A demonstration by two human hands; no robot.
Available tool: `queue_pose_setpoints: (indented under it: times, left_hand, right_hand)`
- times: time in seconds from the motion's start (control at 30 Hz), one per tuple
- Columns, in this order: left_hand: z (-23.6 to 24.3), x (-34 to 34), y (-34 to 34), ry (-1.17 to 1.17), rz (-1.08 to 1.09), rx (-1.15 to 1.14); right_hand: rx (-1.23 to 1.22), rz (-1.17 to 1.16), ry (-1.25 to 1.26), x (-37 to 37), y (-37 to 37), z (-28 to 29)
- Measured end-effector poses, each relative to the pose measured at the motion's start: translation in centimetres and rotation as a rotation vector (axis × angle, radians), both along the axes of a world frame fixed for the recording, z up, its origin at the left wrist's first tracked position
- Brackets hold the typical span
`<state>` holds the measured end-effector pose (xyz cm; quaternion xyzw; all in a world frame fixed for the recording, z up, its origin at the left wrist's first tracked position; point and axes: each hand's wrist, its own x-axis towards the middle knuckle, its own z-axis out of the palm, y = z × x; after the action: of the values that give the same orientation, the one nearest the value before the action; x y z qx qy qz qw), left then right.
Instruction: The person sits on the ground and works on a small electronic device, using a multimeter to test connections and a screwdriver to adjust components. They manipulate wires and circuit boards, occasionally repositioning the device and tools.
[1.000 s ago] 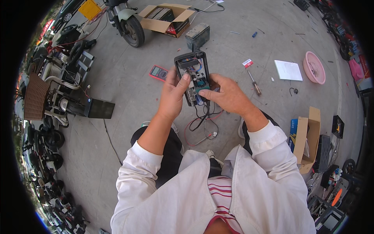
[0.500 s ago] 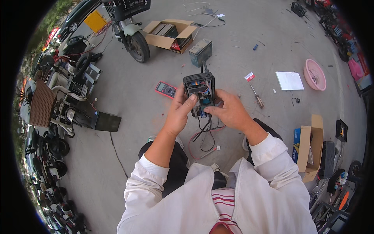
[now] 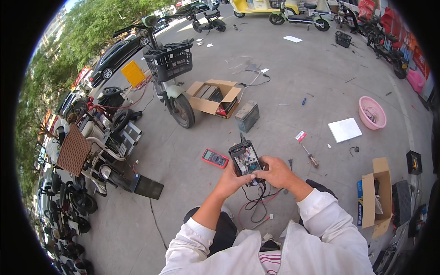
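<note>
An opened black electronic box (image 3: 245, 158) with a circuit board showing inside is held up in front of me. My left hand (image 3: 231, 179) grips its lower left side. My right hand (image 3: 274, 172) wraps around its lower right edge, thumb on the board. Black and red wires (image 3: 257, 201) hang from the box down toward my lap. A red multimeter (image 3: 215, 158) lies on the concrete just left of the box.
A screwdriver (image 3: 310, 155) lies to the right, near a white sheet (image 3: 345, 129) and a pink basin (image 3: 372, 112). A grey battery (image 3: 247, 116) and open cardboard box (image 3: 214, 97) sit beside an electric bike (image 3: 167, 68). Another carton (image 3: 372, 198) stands at my right. Parked scooters line the left.
My head has tilted up, so the street beyond shows and the hands sit lower in view. Both hands have kept their hold on the black box.
</note>
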<state>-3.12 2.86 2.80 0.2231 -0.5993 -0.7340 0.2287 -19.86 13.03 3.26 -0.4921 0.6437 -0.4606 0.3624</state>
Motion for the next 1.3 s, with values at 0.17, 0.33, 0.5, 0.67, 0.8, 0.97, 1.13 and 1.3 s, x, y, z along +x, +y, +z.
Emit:
queue_pose_setpoints:
  times: [0.17, 0.33, 0.5, 0.67, 0.8, 0.97, 1.13, 1.3]
  left_hand:
    - [-0.5, -0.2, 0.4, -0.078, -0.013, -0.037]
    - [-0.7, -0.3, 0.3, -0.127, -0.036, -0.029]
    - [-0.7, -0.2, 0.1, -0.107, -0.083, 0.015]
    - [-1.1, -0.2, 0.1, -0.114, -0.053, 0.001]
    - [-0.9, -0.3, 0.1, -0.131, -0.047, -0.003]
    - [-1.0, -0.1, 0.1, -0.151, -0.041, -0.027]
    - [-0.5, -0.1, 0.2, -0.130, -0.048, -0.010]
    - [-0.3, -0.1, 0.4, -0.133, -0.026, -0.007]
  right_hand:
    - [0.016, 0.063, -0.078, -0.6, 0.6, -0.5]
    - [0.038, 0.130, -0.204, -1.2, 0.7, -1.5]
    - [0.099, 0.141, -0.174, -1.2, 1.2, -0.3]
    - [0.058, 0.119, -0.178, -1.2, 0.8, -1.8]
    - [0.045, 0.106, -0.128, -1.2, 0.8, -1.8]
    - [0.096, 0.088, -0.101, -0.8, 0.8, -1.0]
    - [0.076, 0.094, -0.094, -0.8, 0.8, -1.0]
    - [0.079, 0.100, -0.084, -0.8, 0.8, -0.7]
